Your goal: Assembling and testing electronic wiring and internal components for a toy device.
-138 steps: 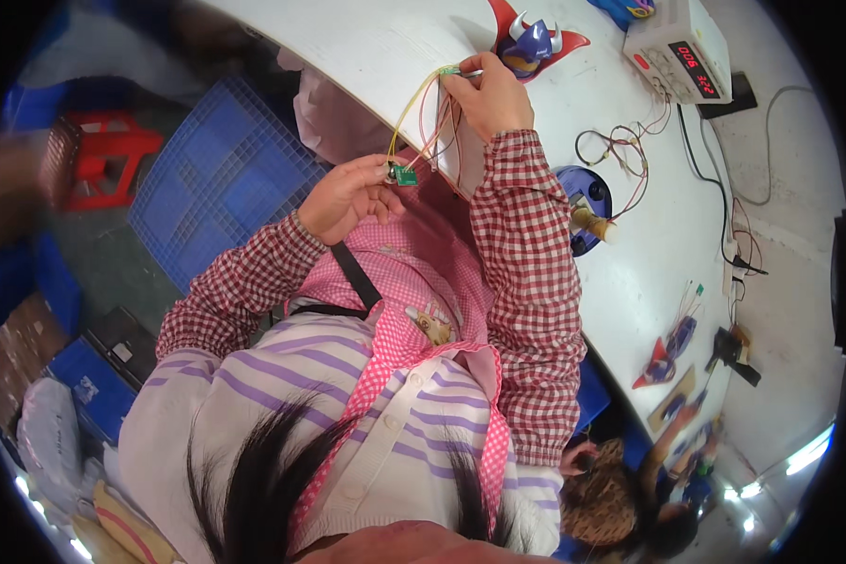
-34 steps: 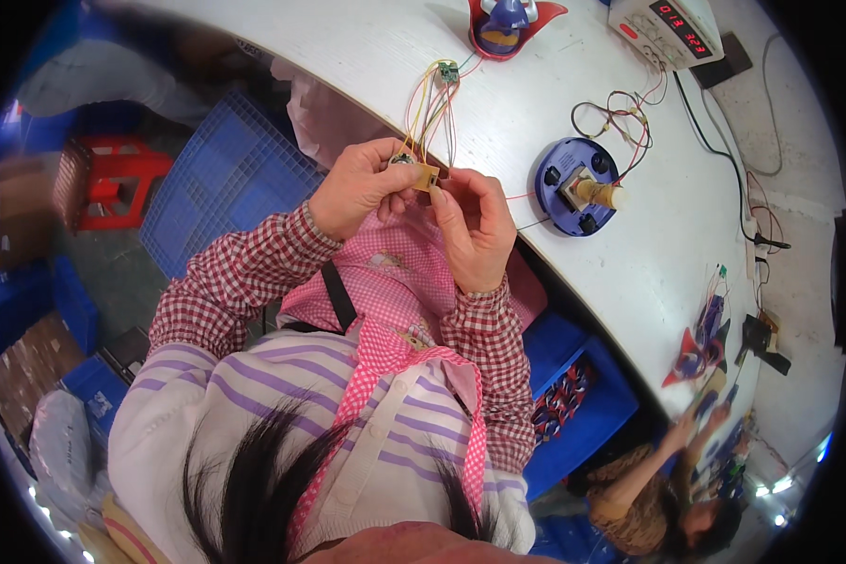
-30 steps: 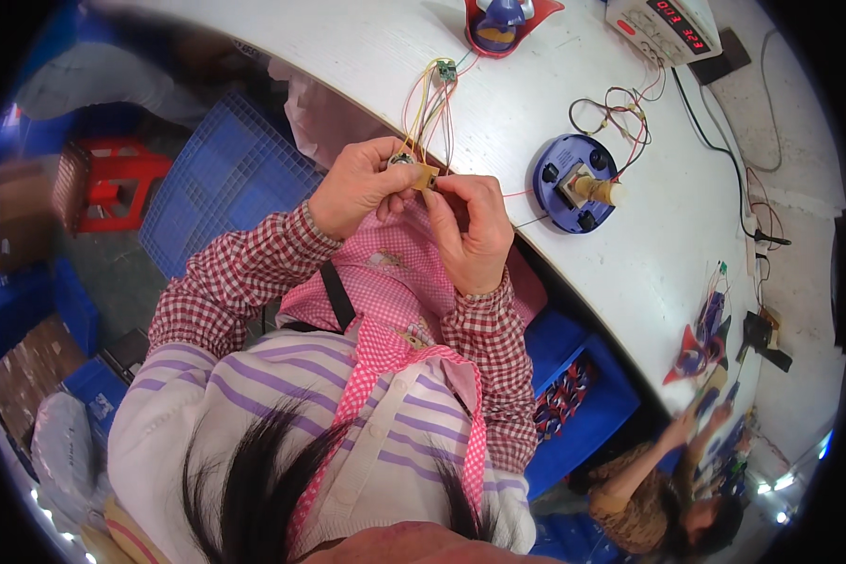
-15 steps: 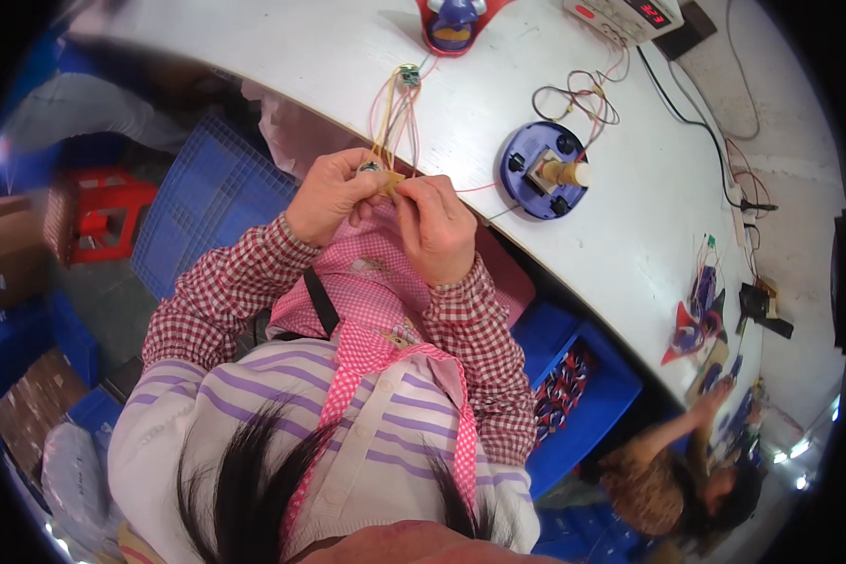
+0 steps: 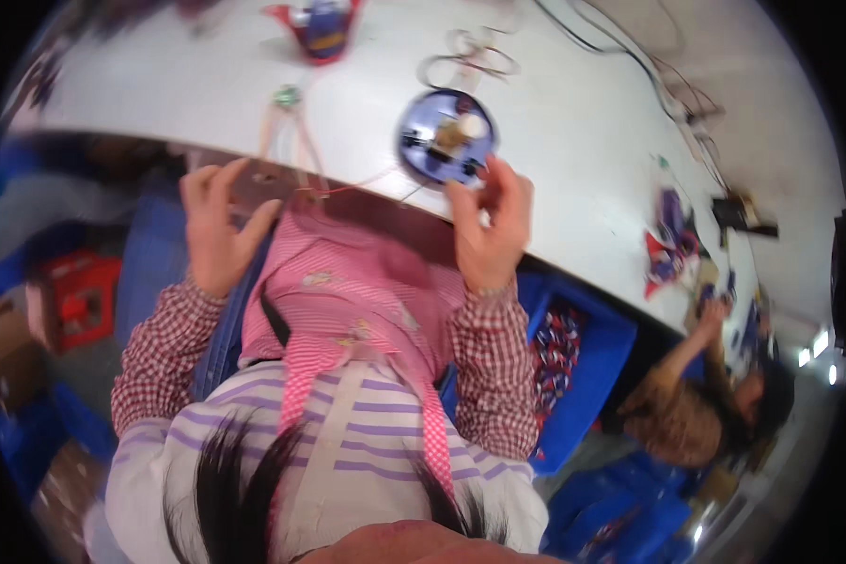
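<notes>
My left hand (image 5: 218, 226) is in the air just off the table's front edge, thumb and fingers spread, holding nothing. At the same edge, further right, my right hand (image 5: 493, 226) has its thumb and curved fingers apart beside a round blue-purple base (image 5: 423, 164). Its fingertips are close to the base's near rim; whether they touch is blurred. A white knob and a tan block stand in the middle of the base. Between my hands, thin wires (image 5: 306, 150) run from a small green circuit board (image 5: 287, 96) down to the table edge.
A red and blue plastic piece (image 5: 324, 33) stands at the back of the white table (image 5: 367, 113). Coiled wires (image 5: 468, 66) lie behind the base. Below the table at right is a blue bin (image 5: 597, 367) of small parts. A co-worker (image 5: 686, 414) sits at far right.
My hands have parted and let go of the small wired piece they were holding together. The left went left, the right toward the base. The whole view has shifted.
</notes>
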`<state>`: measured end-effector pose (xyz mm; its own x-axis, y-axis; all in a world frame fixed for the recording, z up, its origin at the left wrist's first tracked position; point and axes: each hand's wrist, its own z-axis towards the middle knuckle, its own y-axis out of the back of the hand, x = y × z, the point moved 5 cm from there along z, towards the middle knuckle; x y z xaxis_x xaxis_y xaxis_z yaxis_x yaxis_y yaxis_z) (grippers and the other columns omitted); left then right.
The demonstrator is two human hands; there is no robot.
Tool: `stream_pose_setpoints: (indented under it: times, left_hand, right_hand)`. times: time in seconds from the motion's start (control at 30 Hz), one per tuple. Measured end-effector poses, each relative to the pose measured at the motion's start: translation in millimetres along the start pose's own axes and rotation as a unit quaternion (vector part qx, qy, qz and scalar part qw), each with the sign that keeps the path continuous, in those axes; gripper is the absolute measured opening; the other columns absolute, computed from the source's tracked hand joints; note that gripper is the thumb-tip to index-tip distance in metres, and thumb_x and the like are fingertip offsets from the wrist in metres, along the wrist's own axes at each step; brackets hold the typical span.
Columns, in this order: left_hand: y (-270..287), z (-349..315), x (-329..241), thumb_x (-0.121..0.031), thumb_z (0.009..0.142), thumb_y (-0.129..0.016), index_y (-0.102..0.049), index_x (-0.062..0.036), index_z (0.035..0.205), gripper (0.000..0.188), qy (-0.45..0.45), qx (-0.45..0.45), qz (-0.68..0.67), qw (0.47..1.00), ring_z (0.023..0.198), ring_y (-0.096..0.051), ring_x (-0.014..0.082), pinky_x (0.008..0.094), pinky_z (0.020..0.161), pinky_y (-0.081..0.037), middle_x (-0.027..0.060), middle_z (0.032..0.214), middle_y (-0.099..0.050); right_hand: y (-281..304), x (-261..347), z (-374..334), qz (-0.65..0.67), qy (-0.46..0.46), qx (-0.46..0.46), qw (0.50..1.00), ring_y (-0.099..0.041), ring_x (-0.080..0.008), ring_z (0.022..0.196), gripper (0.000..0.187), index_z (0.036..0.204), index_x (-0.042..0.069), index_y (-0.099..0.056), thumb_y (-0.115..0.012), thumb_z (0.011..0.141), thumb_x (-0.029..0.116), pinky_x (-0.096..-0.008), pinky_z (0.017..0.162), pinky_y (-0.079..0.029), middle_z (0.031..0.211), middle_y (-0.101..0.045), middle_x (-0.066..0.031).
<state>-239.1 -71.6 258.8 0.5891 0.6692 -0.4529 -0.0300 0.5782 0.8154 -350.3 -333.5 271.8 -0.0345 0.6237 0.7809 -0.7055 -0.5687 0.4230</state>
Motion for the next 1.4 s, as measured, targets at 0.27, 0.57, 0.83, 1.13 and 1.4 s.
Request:
stream_pose_setpoints:
  times: [0.27, 0.57, 0.83, 1.13, 1.4]
  left_hand:
    - [-108, 91, -63, -0.035, 0.068, -0.073, -0.033, -0.0001, 0.135, 0.085, -0.265, 0.06, -0.094, 0.958, 0.116, -0.044, 0.0336, 0.0431, 0.098, -0.033, 0.0182, 0.13, -0.044]
    - [-128, 97, -94, -0.031, 0.073, -0.07, -0.038, -0.0013, 0.133, 0.075, -0.207, 0.155, -0.156, 0.953, 0.106, -0.052, 0.0328, 0.0406, 0.092, -0.041, 0.0176, 0.127, -0.048]
    - [-135, 97, -74, -0.03, 0.077, -0.069, -0.043, -0.0007, 0.13, 0.067, -0.204, 0.168, -0.172, 0.949, 0.106, -0.054, 0.0313, 0.0396, 0.091, -0.043, 0.0187, 0.124, -0.051]
    - [-89, 91, -73, -0.025, 0.077, -0.069, -0.046, -0.0009, 0.126, 0.06, -0.224, 0.121, -0.215, 0.943, 0.111, -0.049, 0.0306, 0.0383, 0.095, -0.038, 0.0171, 0.124, -0.05]
    - [-54, 96, 33, -0.02, 0.078, -0.067, -0.051, -0.0018, 0.116, 0.045, -0.027, -0.004, -0.099, 0.995, 0.107, -0.045, 0.0287, 0.035, 0.091, -0.041, 0.0171, 0.117, -0.047]
  right_hand:
    - [-51, -20, 41, -0.001, 0.075, -0.019, 0.997, -0.055, -0.0278, 0.081, 0.045, 0.1, 0.003, -0.056, -0.072, 0.066, 0.027, -0.0356, 0.071, -0.048, 0.093, -0.054, -0.0145]
    - [-58, -23, 32, -0.16, 0.197, -0.027, 0.967, -0.054, -0.0262, 0.079, 0.027, 0.081, 0.004, -0.061, -0.066, 0.067, 0.027, -0.0348, 0.071, -0.048, 0.083, -0.059, -0.0114]
    - [-9, 0, 27, -0.053, 0.241, -0.113, 0.962, -0.053, -0.0168, 0.067, 0.024, 0.079, 0.007, -0.059, -0.073, 0.061, 0.012, -0.0249, 0.055, -0.047, 0.08, -0.054, -0.0052]
    - [61, -108, 67, -0.15, 0.065, -0.198, 0.966, -0.048, -0.0167, 0.049, 0.02, 0.065, 0.004, -0.059, -0.071, 0.071, 0.019, -0.0283, 0.048, -0.043, 0.061, -0.054, -0.006]
    - [84, -99, 56, -0.215, 0.008, -0.137, 0.967, -0.046, -0.0167, 0.08, 0.049, 0.118, -0.001, -0.049, -0.069, 0.081, 0.025, -0.0265, 0.071, -0.043, 0.103, -0.047, -0.011]
